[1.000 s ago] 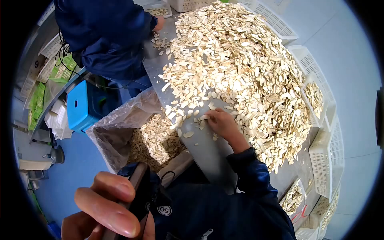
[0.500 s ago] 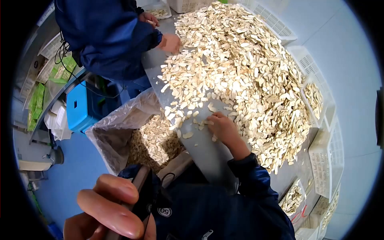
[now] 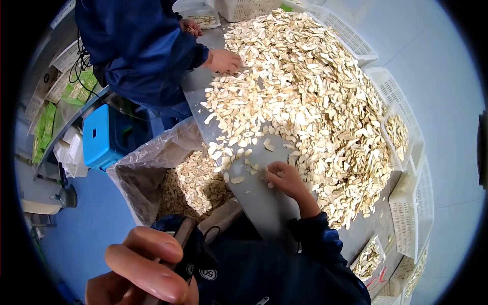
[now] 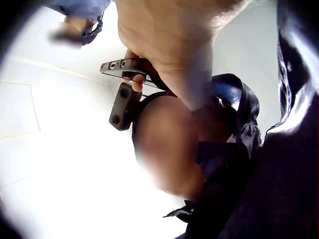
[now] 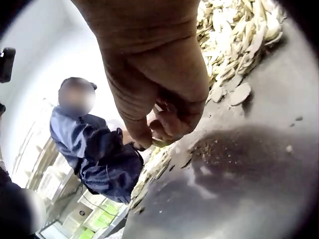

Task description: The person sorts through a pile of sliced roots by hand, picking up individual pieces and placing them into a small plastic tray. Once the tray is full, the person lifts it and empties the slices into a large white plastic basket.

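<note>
"Right hand first; how does it lie?"

"Low over the grey table, its fingers curled in towards the thumb; pale bits show at the fingertips, but I cannot tell whether it pinches one."

"And around it?"

"Loose slices lie near it, from nine to eleven o'clock in the head view; the big heap of pale slices spreads from its edge near the hand towards one o'clock."

"Where is the left hand?"

"At eight o'clock from the right one; its fingers are clamped round a phone-like device."

"Further out?"

"At nine o'clock, beside the table, a bin lined with clear plastic holds more slices; a blue box sits beyond it; at eleven, another person in dark blue has one hand at the heap's edge; a small tray of slices lies between four and five."
</note>
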The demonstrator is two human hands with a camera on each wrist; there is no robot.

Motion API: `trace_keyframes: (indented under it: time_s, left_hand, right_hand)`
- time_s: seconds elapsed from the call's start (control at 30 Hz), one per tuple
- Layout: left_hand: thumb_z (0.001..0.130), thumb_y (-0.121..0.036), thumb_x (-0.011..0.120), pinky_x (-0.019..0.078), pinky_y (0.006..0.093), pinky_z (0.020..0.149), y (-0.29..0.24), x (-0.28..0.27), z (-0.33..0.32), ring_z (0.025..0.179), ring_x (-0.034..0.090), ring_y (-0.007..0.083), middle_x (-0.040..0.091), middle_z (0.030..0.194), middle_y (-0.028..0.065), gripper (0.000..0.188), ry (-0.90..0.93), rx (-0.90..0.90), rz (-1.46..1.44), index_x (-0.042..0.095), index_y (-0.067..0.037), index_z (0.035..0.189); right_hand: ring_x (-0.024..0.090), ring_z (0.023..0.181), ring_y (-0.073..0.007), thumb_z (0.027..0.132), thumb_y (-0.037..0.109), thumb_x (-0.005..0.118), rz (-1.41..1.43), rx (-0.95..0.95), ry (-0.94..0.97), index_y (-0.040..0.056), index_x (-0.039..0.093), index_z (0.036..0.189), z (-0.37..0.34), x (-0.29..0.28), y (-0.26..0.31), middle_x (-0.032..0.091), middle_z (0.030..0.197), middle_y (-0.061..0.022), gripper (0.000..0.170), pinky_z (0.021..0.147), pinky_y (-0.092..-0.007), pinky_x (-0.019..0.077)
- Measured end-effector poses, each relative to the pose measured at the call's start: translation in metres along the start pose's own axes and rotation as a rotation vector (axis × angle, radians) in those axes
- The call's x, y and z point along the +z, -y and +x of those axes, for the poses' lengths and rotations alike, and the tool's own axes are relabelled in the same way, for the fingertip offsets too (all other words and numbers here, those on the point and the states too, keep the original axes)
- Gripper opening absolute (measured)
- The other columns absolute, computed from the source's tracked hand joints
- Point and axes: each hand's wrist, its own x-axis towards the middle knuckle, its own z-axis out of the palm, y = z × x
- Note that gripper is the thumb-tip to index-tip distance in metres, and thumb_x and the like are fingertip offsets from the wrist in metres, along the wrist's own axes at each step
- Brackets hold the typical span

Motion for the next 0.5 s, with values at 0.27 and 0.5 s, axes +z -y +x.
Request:
trace_keyframes:
  time_s: [0.27,0.5]
  left_hand:
    - [0.081,-0.001,0.078,0.0387,0.0546,0.094,0.003,0.003,0.0,0.117,0.044,0.0371,0.041,0.148,-0.0053,0.085,-0.027,0.044,-0.004,0.039,-0.035,0.149]
    - [0.081,-0.001,0.078,0.0383,0.0546,0.096,0.016,0.009,0.001,0.118,0.043,0.0396,0.04,0.149,-0.0028,0.086,-0.036,0.23,-0.04,0.039,-0.035,0.15]
  right_hand:
    - [0.043,0.072,-0.0037,0.1,0.015,0.058,0.874,0.164,0.174,0.0053,0.057,0.116,-0.029,-0.019,-0.006,0.054,0.092,0.0026,0.018,0.059,-0.0187,0.0338]
    - [0.044,0.069,-0.0053,0.1,0.014,0.056,0.871,0.119,0.203,0.0055,0.059,0.11,-0.039,-0.023,-0.006,0.053,0.088,0.0019,0.013,0.06,-0.0196,0.0354]
